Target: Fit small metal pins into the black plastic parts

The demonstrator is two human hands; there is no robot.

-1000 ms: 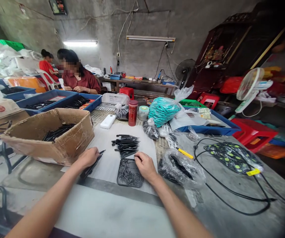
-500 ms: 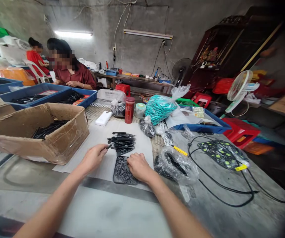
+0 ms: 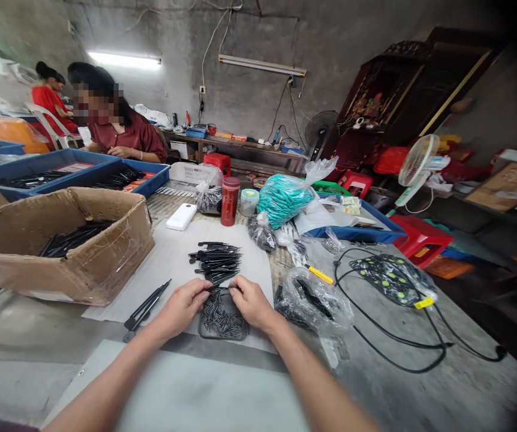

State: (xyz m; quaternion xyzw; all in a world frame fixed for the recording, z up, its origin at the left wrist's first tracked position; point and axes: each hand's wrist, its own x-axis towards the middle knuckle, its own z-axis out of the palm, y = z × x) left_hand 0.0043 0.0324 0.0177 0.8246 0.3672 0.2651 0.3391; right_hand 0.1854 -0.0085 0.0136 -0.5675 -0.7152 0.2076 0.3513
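Note:
My left hand is closed in a pinch on a slim black tool, held level above the near edge of a pile. My right hand pinches at the tool's other end; whatever is between its fingertips is too small to make out. Just below both hands sits a shallow black tray of small dark metal pins. Beyond them lies the pile of slim, pointed black tools on white sheeting. Several similar black tools rest beside my left wrist.
A cardboard box holding black tools stands at left. A red bottle, a white power bank and a bag of teal pieces are behind. At right lie an open plastic bag, a yellow-handled tool and a black cable.
My left hand has moved right and nearer, bringing the black tool to my right hand. My right hand has lifted from the tray's pins. Black tools beside my left wrist have come into view.

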